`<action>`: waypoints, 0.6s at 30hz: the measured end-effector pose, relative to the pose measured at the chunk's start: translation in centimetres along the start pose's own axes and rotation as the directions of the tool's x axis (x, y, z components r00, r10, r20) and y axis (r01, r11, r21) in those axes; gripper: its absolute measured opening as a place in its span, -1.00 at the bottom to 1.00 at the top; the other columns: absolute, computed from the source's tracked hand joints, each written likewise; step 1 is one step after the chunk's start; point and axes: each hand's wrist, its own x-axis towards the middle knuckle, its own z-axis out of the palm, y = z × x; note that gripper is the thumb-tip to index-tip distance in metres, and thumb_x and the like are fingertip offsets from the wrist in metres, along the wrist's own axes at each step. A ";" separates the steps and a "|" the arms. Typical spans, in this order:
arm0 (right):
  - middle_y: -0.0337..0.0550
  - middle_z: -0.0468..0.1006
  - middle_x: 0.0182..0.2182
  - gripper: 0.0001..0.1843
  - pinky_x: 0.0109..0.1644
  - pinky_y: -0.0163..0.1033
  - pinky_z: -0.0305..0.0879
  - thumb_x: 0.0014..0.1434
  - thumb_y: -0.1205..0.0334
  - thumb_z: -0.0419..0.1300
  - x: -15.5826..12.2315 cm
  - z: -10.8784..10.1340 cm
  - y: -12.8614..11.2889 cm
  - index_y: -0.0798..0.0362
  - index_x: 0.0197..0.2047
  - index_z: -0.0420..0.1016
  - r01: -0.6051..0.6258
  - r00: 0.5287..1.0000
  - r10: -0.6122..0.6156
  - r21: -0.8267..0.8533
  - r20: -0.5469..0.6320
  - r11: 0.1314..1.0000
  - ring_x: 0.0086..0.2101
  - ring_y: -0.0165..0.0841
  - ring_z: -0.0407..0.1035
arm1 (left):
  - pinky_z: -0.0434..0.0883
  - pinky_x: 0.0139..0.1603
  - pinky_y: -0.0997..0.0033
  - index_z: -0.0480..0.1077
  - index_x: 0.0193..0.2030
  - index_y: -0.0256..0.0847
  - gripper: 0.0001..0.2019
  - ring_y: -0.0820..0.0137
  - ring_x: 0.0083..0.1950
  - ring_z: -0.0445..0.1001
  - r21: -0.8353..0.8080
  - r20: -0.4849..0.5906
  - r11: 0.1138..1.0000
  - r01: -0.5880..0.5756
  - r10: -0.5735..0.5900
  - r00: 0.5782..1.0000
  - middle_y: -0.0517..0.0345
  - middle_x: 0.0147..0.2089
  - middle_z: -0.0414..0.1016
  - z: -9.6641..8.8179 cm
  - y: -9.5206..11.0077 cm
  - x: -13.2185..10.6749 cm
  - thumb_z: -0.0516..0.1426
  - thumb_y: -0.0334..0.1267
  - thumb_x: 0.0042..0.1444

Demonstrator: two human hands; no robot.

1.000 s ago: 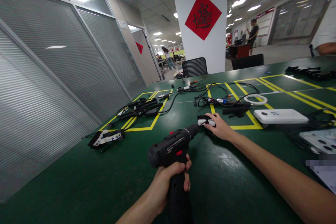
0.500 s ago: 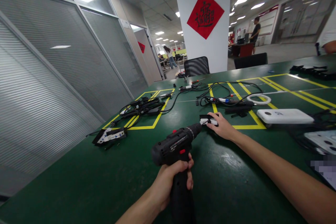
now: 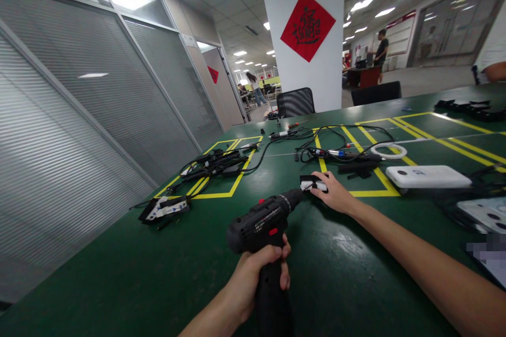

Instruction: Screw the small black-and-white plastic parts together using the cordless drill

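My left hand (image 3: 259,274) is wrapped round the grip of a black cordless drill (image 3: 261,224) with red buttons. The drill points forward and to the right, its chuck close to a small black-and-white block (image 3: 309,184). My right hand (image 3: 332,192) pinches that block from the right, thumb in front and fingers over the top. A thin bit seems to reach from the chuck to the block's near face; whether it touches cannot be made out. What kind of part the block is does not show.
A tangle of black cables (image 3: 215,163) lies at left, beside a black-and-white part (image 3: 166,209). Behind my right hand are corded tools (image 3: 340,154) and a white tape roll (image 3: 389,151). A white device (image 3: 429,176) sits at right. Yellow tape marks the green table (image 3: 158,274).
The view has tilted very slightly. Both hands, the drill and the block keep the same positions relative to each other.
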 end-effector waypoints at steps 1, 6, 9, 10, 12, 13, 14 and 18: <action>-0.09 0.21 -0.07 -0.47 0.07 -0.13 0.20 0.08 0.06 0.12 0.0 0.0 0.0 -0.08 0.12 0.18 0.001 1.000 -0.001 0.002 0.000 1.000 -0.10 -0.28 0.31 | 0.28 -0.44 0.35 0.29 -0.21 -0.29 -0.84 0.54 -0.62 0.29 0.000 0.001 1.000 0.000 0.000 1.000 0.15 -0.36 0.31 0.0 0.0 0.0 -0.03 -0.37 0.08; -0.08 0.21 -0.06 -0.46 0.07 -0.14 0.19 0.08 0.05 0.12 0.0 0.0 0.2 -0.08 0.13 0.17 0.008 1.000 -0.008 0.002 0.000 1.000 -0.09 -0.28 0.30 | 0.27 -0.45 0.35 0.28 -0.19 -0.29 -0.83 0.54 -0.62 0.28 0.007 0.005 1.000 -0.003 0.003 1.000 0.16 -0.37 0.31 0.0 0.0 0.0 -0.05 -0.37 0.09; -0.08 0.20 -0.07 -0.45 0.06 -0.14 0.20 0.08 0.05 0.13 0.0 0.0 0.2 -0.07 0.13 0.17 0.009 1.000 -0.009 -0.001 0.003 1.000 -0.10 -0.28 0.30 | 0.27 -0.46 0.36 0.28 -0.16 -0.29 -0.80 0.55 -0.63 0.28 0.006 0.008 1.000 0.000 -0.001 1.000 0.15 -0.33 0.31 -0.1 0.0 0.0 -0.06 -0.38 0.09; -0.08 0.20 -0.06 -0.45 0.06 -0.14 0.20 0.08 0.05 0.13 0.1 0.1 0.2 -0.07 0.13 0.17 0.009 1.000 -0.009 -0.001 0.005 1.000 -0.10 -0.29 0.30 | 0.28 -0.46 0.35 0.28 -0.15 -0.29 -0.80 0.55 -0.63 0.28 0.004 0.007 1.000 0.002 -0.002 1.000 0.14 -0.32 0.31 -0.1 0.0 0.0 -0.06 -0.38 0.09; -0.08 0.20 -0.06 -0.46 0.06 -0.14 0.20 0.08 0.05 0.13 0.1 0.1 0.2 -0.07 0.13 0.17 0.006 1.000 -0.006 -0.001 0.006 1.000 -0.11 -0.29 0.30 | 0.28 -0.45 0.35 0.28 -0.16 -0.29 -0.80 0.55 -0.62 0.27 -0.001 0.004 1.000 0.007 -0.007 1.000 0.15 -0.32 0.30 -0.1 0.0 0.0 -0.06 -0.37 0.09; -0.08 0.20 -0.06 -0.46 0.06 -0.14 0.21 0.08 0.05 0.13 0.1 0.1 0.2 -0.08 0.13 0.17 0.005 1.000 -0.005 -0.001 0.007 1.000 -0.11 -0.29 0.31 | 0.29 -0.45 0.34 0.28 -0.17 -0.28 -0.81 0.55 -0.62 0.27 -0.001 0.002 1.000 0.006 -0.006 1.000 0.15 -0.33 0.30 -0.1 0.0 0.0 -0.05 -0.37 0.09; -0.08 0.20 -0.06 -0.46 0.06 -0.14 0.21 0.08 0.05 0.13 0.1 0.1 0.2 -0.08 0.13 0.17 0.003 1.000 -0.003 -0.001 0.007 1.000 -0.11 -0.29 0.31 | 0.29 -0.45 0.34 0.28 -0.18 -0.28 -0.82 0.54 -0.62 0.27 0.001 0.001 1.000 0.005 -0.005 1.000 0.16 -0.34 0.30 0.0 0.1 0.0 -0.05 -0.37 0.09; -0.08 0.20 -0.07 -0.46 0.05 -0.13 0.22 0.07 0.05 0.14 0.1 0.1 0.2 -0.08 0.12 0.17 -0.002 1.000 0.002 -0.002 0.005 1.000 -0.13 -0.29 0.32 | 0.29 -0.45 0.33 0.28 -0.21 -0.28 -0.85 0.53 -0.63 0.27 0.019 -0.005 1.000 0.008 -0.008 1.000 0.15 -0.38 0.32 0.1 0.1 0.0 -0.03 -0.36 0.08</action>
